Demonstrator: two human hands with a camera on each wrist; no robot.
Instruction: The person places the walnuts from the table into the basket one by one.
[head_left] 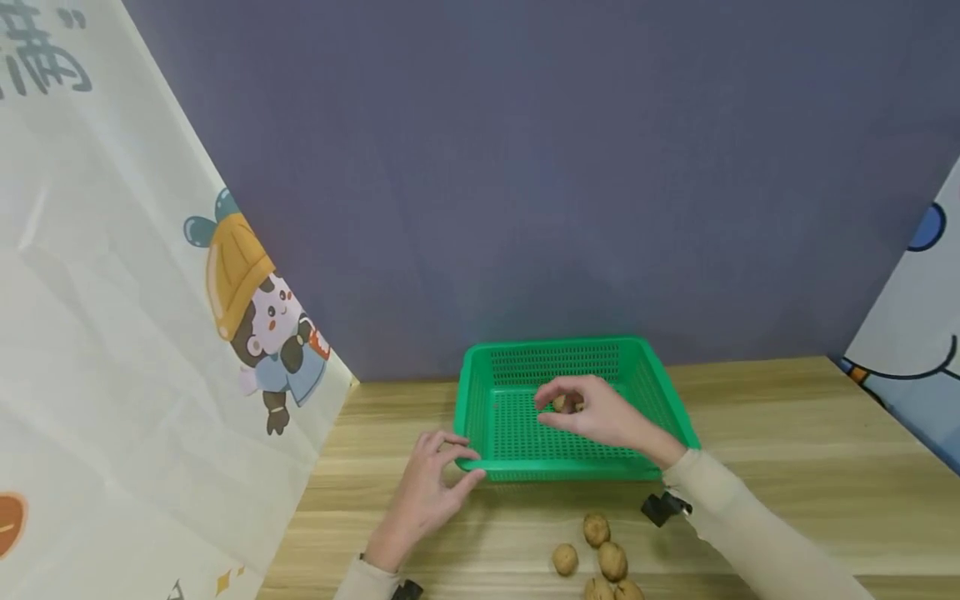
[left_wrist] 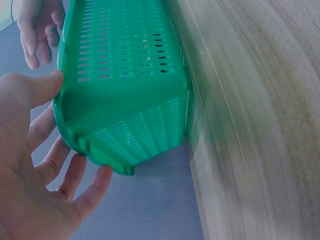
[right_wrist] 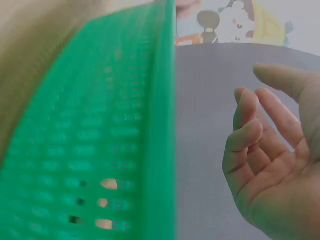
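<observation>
The dark panel [head_left: 525,167] stood upright beyond the left grip [head_left: 426,493] and the right grip [head_left: 602,414]. A white printed sheet [head_left: 97,292], bearing a cartoon figure [head_left: 273,333] in a yellow hat, stood to the left of the left grip. The wood-grain worktop [head_left: 787,433] extended beneath both grips.

The green basket [head_left: 570,470], a slotted rectangular unit, rested upright on the worktop. Its near left corner lay within the left grip; its interior lay below the right grip. The left grip held this corner at the rim, thumb against one side, fingers bent around the adjoining side.

A light sleeve [head_left: 750,517] covered the forearm behind the right grip, and a black wrist fitting [head_left: 663,508] was located at its cuff. The right grip was positioned above the basket interior, thumb and fingers spread with a gap between them, and held nothing.

Further walnuts [head_left: 558,403] lay inside the basket beneath the right grip, partly hidden by it; their exact count could not be determined. Five walnuts [head_left: 612,562] lay on the worktop, nearer the person than the right grip, two of them cut off by the frame edge.
</observation>
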